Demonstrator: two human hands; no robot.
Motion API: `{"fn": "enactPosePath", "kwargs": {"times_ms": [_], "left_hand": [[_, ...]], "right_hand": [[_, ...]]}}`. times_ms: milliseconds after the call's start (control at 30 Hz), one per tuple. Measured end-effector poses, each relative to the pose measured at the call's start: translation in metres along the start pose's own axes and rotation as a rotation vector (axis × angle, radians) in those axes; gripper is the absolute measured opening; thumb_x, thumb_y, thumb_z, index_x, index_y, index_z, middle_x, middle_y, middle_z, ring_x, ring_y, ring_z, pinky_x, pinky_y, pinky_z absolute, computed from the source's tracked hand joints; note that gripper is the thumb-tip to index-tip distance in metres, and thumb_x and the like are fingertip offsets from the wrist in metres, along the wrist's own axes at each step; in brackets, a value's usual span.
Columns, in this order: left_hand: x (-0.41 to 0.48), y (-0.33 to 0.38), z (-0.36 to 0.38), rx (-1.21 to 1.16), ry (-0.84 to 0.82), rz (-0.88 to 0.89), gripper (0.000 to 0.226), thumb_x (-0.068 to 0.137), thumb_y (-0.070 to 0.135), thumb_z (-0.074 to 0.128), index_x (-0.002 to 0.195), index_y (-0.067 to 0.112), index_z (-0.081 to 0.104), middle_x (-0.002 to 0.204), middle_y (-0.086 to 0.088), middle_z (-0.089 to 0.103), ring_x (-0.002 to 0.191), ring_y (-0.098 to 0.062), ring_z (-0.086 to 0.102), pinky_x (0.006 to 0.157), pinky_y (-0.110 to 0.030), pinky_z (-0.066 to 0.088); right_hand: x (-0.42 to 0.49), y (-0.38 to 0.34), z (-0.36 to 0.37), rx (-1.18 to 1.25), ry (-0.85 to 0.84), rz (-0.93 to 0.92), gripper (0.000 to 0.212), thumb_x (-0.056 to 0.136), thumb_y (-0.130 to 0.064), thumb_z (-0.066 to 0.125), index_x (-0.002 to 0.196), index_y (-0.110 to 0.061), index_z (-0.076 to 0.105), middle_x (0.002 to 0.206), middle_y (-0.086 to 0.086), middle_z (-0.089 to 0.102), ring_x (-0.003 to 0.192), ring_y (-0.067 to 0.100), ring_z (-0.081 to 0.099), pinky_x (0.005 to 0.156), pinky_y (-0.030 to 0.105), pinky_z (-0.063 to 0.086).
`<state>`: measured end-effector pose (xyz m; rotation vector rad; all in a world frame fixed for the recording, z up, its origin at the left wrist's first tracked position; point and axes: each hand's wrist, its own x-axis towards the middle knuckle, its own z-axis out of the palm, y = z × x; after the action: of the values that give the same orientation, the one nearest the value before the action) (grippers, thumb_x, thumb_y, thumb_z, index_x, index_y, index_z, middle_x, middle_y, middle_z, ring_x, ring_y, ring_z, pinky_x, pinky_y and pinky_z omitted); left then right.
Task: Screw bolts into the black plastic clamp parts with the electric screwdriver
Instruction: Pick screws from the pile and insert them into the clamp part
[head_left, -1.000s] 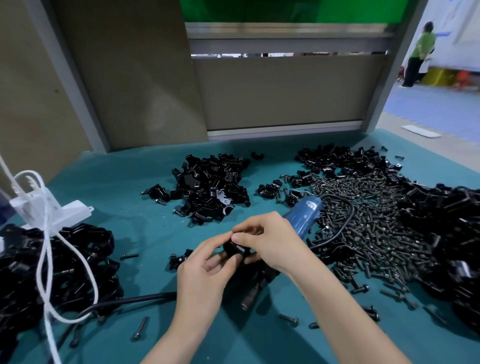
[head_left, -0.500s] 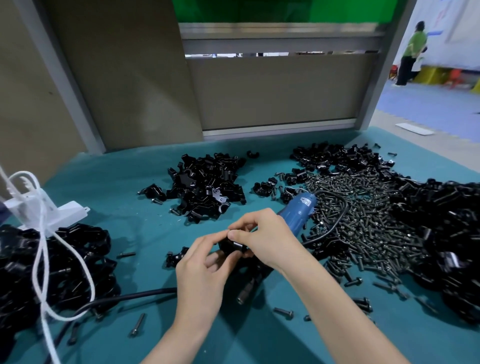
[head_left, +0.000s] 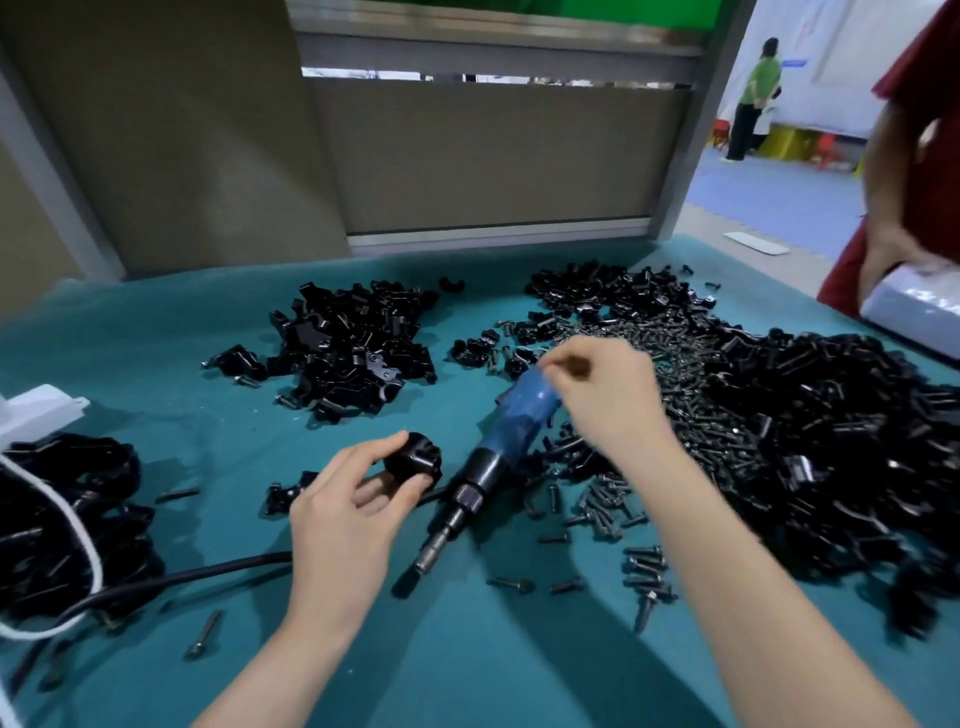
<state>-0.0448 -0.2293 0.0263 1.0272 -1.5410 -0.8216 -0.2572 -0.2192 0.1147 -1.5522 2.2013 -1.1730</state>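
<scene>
My left hand (head_left: 345, 512) grips a round black clamp part (head_left: 415, 460) between thumb and fingers, just above the teal table. The electric screwdriver (head_left: 511, 426), with a blue body and black chuck, lies on the table right of that part, its bit pointing toward me. My right hand (head_left: 605, 400) is blurred and hovers over the screwdriver's rear end, at the edge of the bolt pile (head_left: 696, 410). Its thumb and forefinger are close together; whether they pinch anything is unclear.
Heaps of black clamp parts lie at centre (head_left: 353, 348), back right (head_left: 618, 296), right (head_left: 841, 426) and left (head_left: 62, 519). A white cord (head_left: 78, 535) and black cable (head_left: 208, 574) cross the left side. A person in red (head_left: 914, 171) holds a wrapped packet (head_left: 914, 312) at the right edge.
My right hand has let go of the clamp part and moved up and right over the screwdriver. The left hand keeps the part. A person in red has come into view at right.
</scene>
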Motion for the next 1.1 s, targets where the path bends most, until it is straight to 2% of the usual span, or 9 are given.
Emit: {"fn": "enactPosePath", "kwargs": {"times_ms": [67,133,200,400,533,833,933,1000,1100], "left_hand": [[0.000,0.000,0.000,-0.019,-0.014,-0.040,0.042,0.074,0.019,0.079,0.101,0.048,0.066,0.107,0.019,0.067,0.090,-0.001,0.068,0.081,-0.007,0.050],[0.000,0.000,0.000,-0.036,-0.012,-0.058,0.041,0.075,0.020,0.079,0.101,0.049,0.066,0.108,0.019,0.067,0.091,-0.004,0.069,0.082,-0.011,0.050],[0.000,0.001,0.000,-0.047,-0.015,-0.071,0.040,0.075,0.021,0.079,0.100,0.049,0.066,0.106,0.021,0.067,0.090,-0.001,0.068,0.079,-0.009,0.050],[0.001,-0.001,-0.001,-0.061,-0.013,-0.099,0.039,0.075,0.021,0.079,0.103,0.045,0.068,0.107,0.018,0.068,0.092,-0.002,0.068,0.081,-0.011,0.051],[0.001,0.000,0.000,-0.059,0.000,-0.093,0.039,0.074,0.020,0.080,0.099,0.047,0.067,0.105,0.022,0.067,0.090,0.009,0.064,0.074,0.001,0.044],[0.000,0.002,-0.001,-0.082,-0.030,-0.130,0.036,0.078,0.019,0.079,0.103,0.042,0.068,0.106,0.021,0.066,0.092,-0.002,0.067,0.078,-0.007,0.049],[0.000,0.004,-0.001,-0.094,-0.030,-0.138,0.036,0.078,0.019,0.079,0.104,0.040,0.068,0.106,0.020,0.066,0.091,-0.001,0.067,0.077,-0.006,0.048],[0.000,0.005,-0.001,-0.103,-0.032,-0.138,0.036,0.078,0.018,0.079,0.103,0.041,0.068,0.106,0.020,0.065,0.090,0.003,0.066,0.076,-0.004,0.047],[0.000,0.005,-0.001,-0.109,-0.041,-0.136,0.036,0.078,0.018,0.079,0.102,0.041,0.068,0.105,0.019,0.066,0.088,0.004,0.066,0.075,-0.004,0.047]], "right_hand": [[0.023,0.028,-0.020,-0.188,0.032,0.068,0.020,0.093,-0.005,0.058,0.096,-0.016,0.074,0.092,0.000,0.070,0.069,0.007,0.062,0.059,0.007,0.045],[0.040,0.049,-0.026,-0.345,-0.035,0.088,0.023,0.094,-0.003,0.055,0.098,-0.015,0.074,0.102,0.008,0.071,0.087,0.022,0.065,0.082,0.026,0.053],[0.051,0.061,-0.024,-0.460,-0.138,0.067,0.025,0.094,-0.002,0.053,0.102,-0.013,0.073,0.107,0.011,0.071,0.097,0.027,0.065,0.092,0.035,0.051],[0.064,0.064,-0.010,-0.643,-0.278,0.029,0.024,0.088,0.000,0.059,0.101,-0.015,0.072,0.102,0.012,0.070,0.092,0.028,0.065,0.084,0.034,0.053],[0.067,0.061,-0.004,-0.777,-0.329,0.006,0.028,0.089,0.002,0.054,0.102,-0.017,0.069,0.099,0.010,0.062,0.087,0.028,0.061,0.080,0.038,0.055],[0.077,0.045,0.003,-1.074,-0.540,-0.054,0.022,0.090,0.001,0.044,0.102,-0.017,0.050,0.105,0.007,0.057,0.091,0.026,0.056,0.079,0.034,0.050],[0.082,0.044,-0.004,-1.026,-0.669,-0.014,0.022,0.092,0.000,0.043,0.099,-0.021,0.039,0.094,0.000,0.052,0.081,0.018,0.051,0.067,0.026,0.043],[0.082,0.048,-0.011,-0.927,-0.718,0.035,0.022,0.092,0.000,0.043,0.100,-0.021,0.042,0.097,0.003,0.052,0.078,0.017,0.047,0.061,0.027,0.040],[0.076,0.051,-0.020,-0.743,-0.599,0.055,0.023,0.094,-0.002,0.041,0.105,-0.021,0.045,0.107,0.013,0.053,0.089,0.026,0.052,0.076,0.039,0.050]]}}
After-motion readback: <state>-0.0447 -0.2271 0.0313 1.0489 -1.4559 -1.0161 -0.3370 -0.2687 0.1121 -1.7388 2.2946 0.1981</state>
